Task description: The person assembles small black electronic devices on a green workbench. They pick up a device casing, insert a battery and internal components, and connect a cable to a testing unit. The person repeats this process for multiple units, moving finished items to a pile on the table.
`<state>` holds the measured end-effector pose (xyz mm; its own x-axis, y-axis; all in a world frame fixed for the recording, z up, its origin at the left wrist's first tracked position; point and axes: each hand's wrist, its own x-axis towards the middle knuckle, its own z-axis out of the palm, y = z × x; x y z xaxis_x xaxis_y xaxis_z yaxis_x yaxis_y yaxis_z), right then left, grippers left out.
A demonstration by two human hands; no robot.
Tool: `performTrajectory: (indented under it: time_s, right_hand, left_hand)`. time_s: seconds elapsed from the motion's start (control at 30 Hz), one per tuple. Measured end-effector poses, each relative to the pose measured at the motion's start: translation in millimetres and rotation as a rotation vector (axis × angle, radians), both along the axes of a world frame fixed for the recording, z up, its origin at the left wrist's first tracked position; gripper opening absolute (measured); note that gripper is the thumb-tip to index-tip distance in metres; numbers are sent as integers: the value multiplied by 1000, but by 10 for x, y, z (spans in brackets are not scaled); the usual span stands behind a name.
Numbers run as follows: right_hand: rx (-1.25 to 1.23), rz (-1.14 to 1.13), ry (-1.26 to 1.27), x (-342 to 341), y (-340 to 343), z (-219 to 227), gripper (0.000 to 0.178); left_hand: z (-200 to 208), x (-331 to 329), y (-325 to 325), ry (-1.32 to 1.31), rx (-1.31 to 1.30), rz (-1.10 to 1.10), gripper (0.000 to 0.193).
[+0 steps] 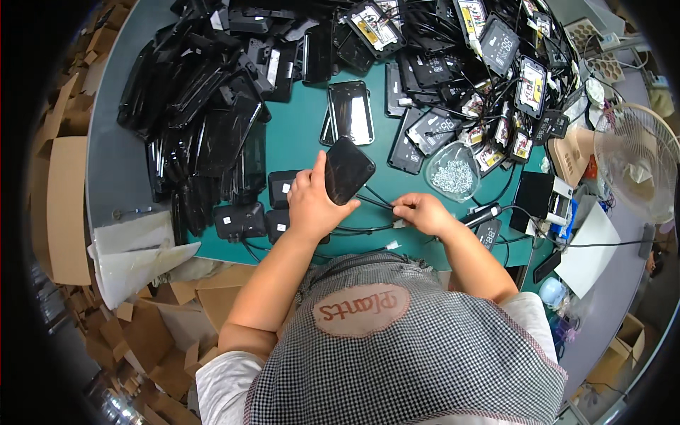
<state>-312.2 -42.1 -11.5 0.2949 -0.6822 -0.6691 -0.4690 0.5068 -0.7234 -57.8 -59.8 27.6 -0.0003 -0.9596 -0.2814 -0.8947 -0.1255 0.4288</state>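
Note:
My left hand is closed around a glossy black rectangular device, thumb and fingers on its edges, and holds it tilted above the green mat. My right hand pinches a black cable a little to the right; this cable runs back to the device. A white connector shows just under the right fingertips. Beyond the held device lie two glossy flat panels, one partly over the other. Several black box-shaped units with small white labels rest left of my left wrist.
Black plastic housings are heaped at the left. Circuit boards with cables pile up at the far right. A clear bowl of small screws stands right of centre, near a black electric screwdriver. A fan stands at the right edge.

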Motion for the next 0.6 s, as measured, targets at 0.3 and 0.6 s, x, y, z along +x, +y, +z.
performTrajectory:
  time_s: [0.3, 0.6]
  right_hand:
    - [-613, -230, 157, 77, -1289, -306, 28]
    - [-923, -298, 176, 1092, -2744, -359, 19]
  left_hand:
    - [-276, 128, -137, 213, -166, -199, 117]
    - [-363, 155, -253, 275, -190, -171, 114]
